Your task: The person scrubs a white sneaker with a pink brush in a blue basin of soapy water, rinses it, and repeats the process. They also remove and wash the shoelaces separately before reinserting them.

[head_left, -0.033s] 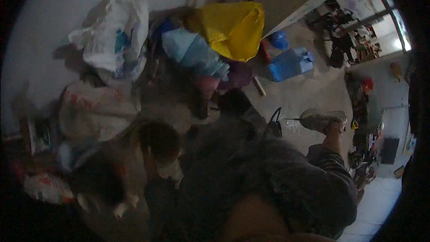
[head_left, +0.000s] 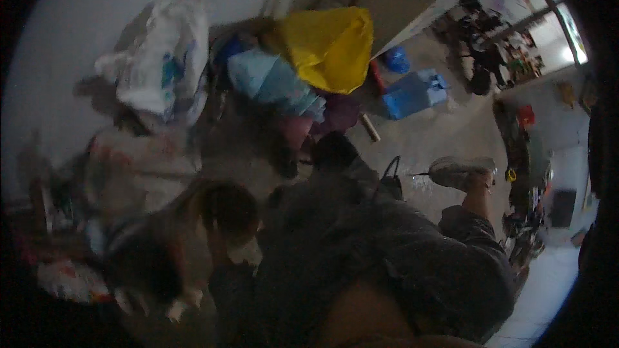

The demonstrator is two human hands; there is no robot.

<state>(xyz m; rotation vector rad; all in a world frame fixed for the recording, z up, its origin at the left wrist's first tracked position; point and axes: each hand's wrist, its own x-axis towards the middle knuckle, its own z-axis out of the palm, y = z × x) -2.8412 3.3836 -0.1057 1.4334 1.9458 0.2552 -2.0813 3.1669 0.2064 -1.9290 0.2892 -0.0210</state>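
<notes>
The picture is dim and smeared. Low on the left, a dark sleeve leads up to what looks like my left hand (head_left: 218, 248), against the side of a dark, round, bowl-like thing (head_left: 233, 211). Its fingers seem wrapped on that edge, though shadow hides most of them. A black rounded thing (head_left: 145, 267) lies left of it, with small pale pieces (head_left: 177, 309) below. My right hand does not show. Dark clothing (head_left: 387, 238) over my bent leg fills the lower middle.
A whitish printed sack (head_left: 142, 167), a white plastic bag (head_left: 171, 58), a pale blue bag (head_left: 264, 77) and a yellow bag (head_left: 332, 48) line the wall. A blue water jug (head_left: 414, 93) lies farther right. My shoe (head_left: 458, 173) rests on the floor at right.
The whole view has shifted slightly, with the far bags and jug now a little lower and to the left. The left hand and round thing keep their places together.
</notes>
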